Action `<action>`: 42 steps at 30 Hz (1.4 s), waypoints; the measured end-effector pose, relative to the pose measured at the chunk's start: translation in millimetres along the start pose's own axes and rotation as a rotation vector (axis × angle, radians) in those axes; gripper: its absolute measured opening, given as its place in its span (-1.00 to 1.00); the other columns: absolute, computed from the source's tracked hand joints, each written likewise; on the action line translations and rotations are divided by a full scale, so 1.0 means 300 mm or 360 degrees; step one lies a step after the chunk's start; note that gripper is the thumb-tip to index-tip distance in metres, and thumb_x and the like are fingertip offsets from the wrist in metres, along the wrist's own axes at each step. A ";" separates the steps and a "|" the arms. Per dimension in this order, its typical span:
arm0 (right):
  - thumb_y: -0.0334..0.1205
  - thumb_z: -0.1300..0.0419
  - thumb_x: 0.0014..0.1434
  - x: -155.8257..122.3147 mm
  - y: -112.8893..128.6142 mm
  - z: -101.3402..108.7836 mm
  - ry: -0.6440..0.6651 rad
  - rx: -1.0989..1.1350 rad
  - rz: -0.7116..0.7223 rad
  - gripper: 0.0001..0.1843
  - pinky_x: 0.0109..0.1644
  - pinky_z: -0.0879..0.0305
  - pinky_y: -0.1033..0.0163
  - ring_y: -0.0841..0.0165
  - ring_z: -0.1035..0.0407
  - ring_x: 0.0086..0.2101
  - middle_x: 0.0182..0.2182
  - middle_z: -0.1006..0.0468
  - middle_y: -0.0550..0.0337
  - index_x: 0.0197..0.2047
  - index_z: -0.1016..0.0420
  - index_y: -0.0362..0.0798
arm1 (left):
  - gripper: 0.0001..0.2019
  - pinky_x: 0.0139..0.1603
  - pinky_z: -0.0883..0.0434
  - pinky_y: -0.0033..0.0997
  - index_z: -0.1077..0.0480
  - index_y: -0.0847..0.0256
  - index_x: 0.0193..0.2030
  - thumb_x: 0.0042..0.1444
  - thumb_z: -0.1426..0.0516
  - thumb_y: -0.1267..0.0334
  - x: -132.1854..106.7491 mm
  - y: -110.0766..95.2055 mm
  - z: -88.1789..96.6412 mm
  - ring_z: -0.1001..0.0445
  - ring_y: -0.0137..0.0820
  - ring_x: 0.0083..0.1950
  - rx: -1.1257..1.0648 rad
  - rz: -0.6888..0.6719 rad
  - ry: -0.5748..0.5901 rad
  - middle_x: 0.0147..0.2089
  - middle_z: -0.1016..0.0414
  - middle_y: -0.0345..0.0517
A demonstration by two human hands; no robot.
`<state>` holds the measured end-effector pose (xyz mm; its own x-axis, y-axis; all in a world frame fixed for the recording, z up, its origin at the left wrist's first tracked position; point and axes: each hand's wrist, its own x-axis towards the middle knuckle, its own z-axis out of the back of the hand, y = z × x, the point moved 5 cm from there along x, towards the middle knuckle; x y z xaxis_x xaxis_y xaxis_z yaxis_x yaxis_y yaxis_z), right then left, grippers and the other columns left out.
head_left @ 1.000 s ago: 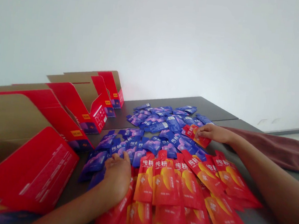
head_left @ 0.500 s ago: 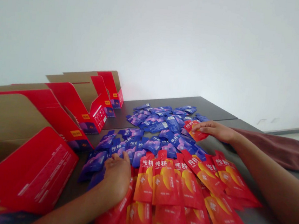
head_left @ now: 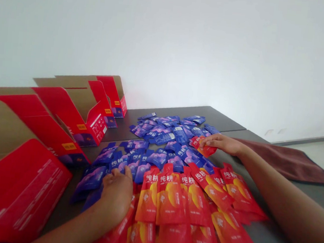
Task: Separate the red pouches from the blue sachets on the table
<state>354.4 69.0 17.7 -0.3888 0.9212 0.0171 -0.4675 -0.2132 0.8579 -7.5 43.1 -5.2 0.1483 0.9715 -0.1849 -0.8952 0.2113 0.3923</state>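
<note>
My right hand (head_left: 221, 143) pinches a red pouch (head_left: 205, 151) over the near edge of the purple pouches, at the right of the table. My left hand (head_left: 118, 192) rests low between the red and the purple pouches. Its fingers are curled down beside a purple pouch (head_left: 119, 162), and what they grip is hidden. Several red-orange pouches (head_left: 171, 199) with yellow fruit pictures lie overlapping in rows in front of me. Behind and left of them spreads a heap of purple-blue pouches (head_left: 164, 138), many overlapping.
Open red cardboard boxes (head_left: 61, 108) with brown insides stand in a row along the left side. A brown cloth (head_left: 284, 160) lies on the dark table (head_left: 222, 117) at the right. A white wall (head_left: 169, 42) rises behind.
The view has shifted slightly, so the boxes and pouches appear further left. The right hand still holds the red pouch at nearly the same spot; the left hand stays beside the purple pouches.
</note>
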 end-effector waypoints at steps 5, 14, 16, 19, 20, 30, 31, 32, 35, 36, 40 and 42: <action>0.19 -0.20 0.16 0.005 -0.014 -0.003 0.0073 -0.0015 -0.0015 -0.47 0.04 -0.25 0.13 0.17 -0.43 -0.11 -0.15 -0.62 -0.01 -0.16 -0.64 -0.15 | -0.38 -0.04 -0.38 -0.31 -0.13 0.42 0.36 0.16 0.22 0.63 0.000 0.001 0.000 -0.54 -0.17 0.05 0.0028 -0.0002 0.0021 0.11 -0.47 0.46; 0.25 -0.20 0.12 0.000 0.003 -0.006 0.0027 -0.0010 -0.0063 -0.42 0.07 -0.24 0.12 0.16 -0.44 -0.10 -0.15 -0.63 -0.01 -0.19 -0.64 -0.15 | -0.40 -0.04 -0.37 -0.30 -0.17 0.42 0.35 0.16 0.20 0.63 0.004 0.002 -0.008 -0.54 -0.17 0.04 -0.0003 0.0019 0.0011 0.13 -0.46 0.49; 0.24 -0.20 0.14 0.000 0.010 -0.009 0.0036 -0.0016 -0.0043 -0.43 0.08 -0.23 0.11 0.16 -0.44 -0.10 -0.15 -0.63 -0.01 -0.19 -0.64 -0.15 | -0.40 -0.06 -0.37 -0.31 -0.16 0.43 0.35 0.16 0.20 0.63 0.000 0.001 -0.002 -0.54 -0.18 0.04 0.0000 0.0013 0.0020 0.13 -0.45 0.50; 0.21 -0.21 0.14 0.001 0.016 -0.011 0.0045 -0.0025 -0.0027 -0.44 0.09 -0.23 0.10 0.15 -0.44 -0.09 -0.15 -0.63 -0.02 -0.18 -0.64 -0.17 | -0.40 -0.05 -0.36 -0.32 -0.15 0.45 0.35 0.16 0.22 0.63 -0.004 0.002 0.003 -0.53 -0.17 0.05 -0.0001 0.0009 0.0040 0.14 -0.45 0.51; 0.20 -0.21 0.14 0.001 0.016 -0.011 0.0048 -0.0025 -0.0032 -0.45 0.08 -0.23 0.11 0.15 -0.44 -0.09 -0.15 -0.63 -0.02 -0.17 -0.64 -0.17 | -0.39 -0.05 -0.36 -0.32 -0.14 0.45 0.36 0.16 0.23 0.63 -0.004 0.002 0.004 -0.53 -0.17 0.06 -0.0002 0.0007 0.0047 0.14 -0.44 0.51; 0.18 -0.19 0.17 0.000 0.008 -0.010 0.0087 -0.0036 -0.0007 -0.46 0.07 -0.23 0.12 0.18 -0.44 -0.11 -0.17 -0.63 -0.02 -0.17 -0.63 -0.18 | -0.39 -0.01 -0.37 -0.30 -0.11 0.44 0.37 0.17 0.22 0.63 -0.003 0.000 0.004 -0.52 -0.14 0.08 0.0016 0.0006 0.0053 0.15 -0.43 0.51; 0.18 -0.19 0.18 -0.001 0.007 -0.011 0.0094 -0.0039 -0.0007 -0.46 0.06 -0.23 0.12 0.18 -0.44 -0.11 -0.17 -0.63 -0.02 -0.17 -0.63 -0.18 | -0.39 0.00 -0.37 -0.30 -0.11 0.44 0.37 0.17 0.22 0.63 -0.004 0.000 0.005 -0.52 -0.14 0.08 0.0014 0.0007 0.0052 0.15 -0.43 0.51; 0.18 -0.19 0.18 -0.001 0.006 -0.011 0.0101 -0.0038 -0.0013 -0.46 0.05 -0.23 0.12 0.18 -0.44 -0.12 -0.17 -0.63 -0.03 -0.17 -0.63 -0.18 | -0.39 0.00 -0.37 -0.30 -0.13 0.44 0.36 0.17 0.22 0.63 -0.005 0.000 0.006 -0.52 -0.14 0.09 0.0005 0.0004 0.0050 0.15 -0.43 0.51; 0.19 -0.20 0.17 -0.002 0.001 -0.010 0.0094 -0.0018 -0.0043 -0.46 0.05 -0.24 0.12 0.18 -0.45 -0.14 -0.18 -0.64 -0.02 -0.19 -0.63 -0.17 | -0.40 -0.02 -0.38 -0.30 -0.15 0.44 0.35 0.16 0.21 0.63 -0.004 0.001 0.006 -0.53 -0.14 0.07 -0.0016 0.0000 0.0011 0.11 -0.46 0.50; 0.20 -0.20 0.16 -0.003 -0.001 -0.009 0.0091 -0.0015 -0.0050 -0.47 0.06 -0.24 0.12 0.18 -0.45 -0.14 -0.18 -0.64 -0.01 -0.19 -0.63 -0.16 | -0.40 -0.02 -0.38 -0.29 -0.14 0.43 0.36 0.16 0.21 0.63 -0.003 0.001 0.004 -0.53 -0.14 0.06 -0.0015 0.0005 0.0005 0.11 -0.46 0.50; 0.19 -0.21 0.16 -0.003 -0.007 -0.007 0.0075 -0.0021 -0.0057 -0.49 0.10 -0.21 0.12 0.18 -0.45 -0.12 -0.18 -0.64 0.02 -0.21 -0.64 -0.14 | -0.38 -0.02 -0.39 -0.28 -0.13 0.43 0.37 0.15 0.23 0.64 0.002 0.000 -0.004 -0.54 -0.14 0.05 -0.0001 0.0001 -0.0003 0.10 -0.46 0.51; 0.18 -0.22 0.16 -0.003 -0.009 -0.007 0.0075 -0.0003 -0.0055 -0.50 0.08 -0.22 0.12 0.18 -0.45 -0.12 -0.18 -0.65 0.02 -0.21 -0.64 -0.14 | -0.37 -0.02 -0.39 -0.28 -0.12 0.45 0.37 0.15 0.24 0.65 0.003 -0.002 -0.004 -0.54 -0.15 0.05 0.0007 -0.0010 0.0000 0.10 -0.46 0.50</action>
<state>354.4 68.1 14.3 -0.4095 0.9116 -0.0369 -0.4826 -0.1821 0.8567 -7.4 43.8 -6.8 0.1541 0.9701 -0.1873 -0.8923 0.2180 0.3953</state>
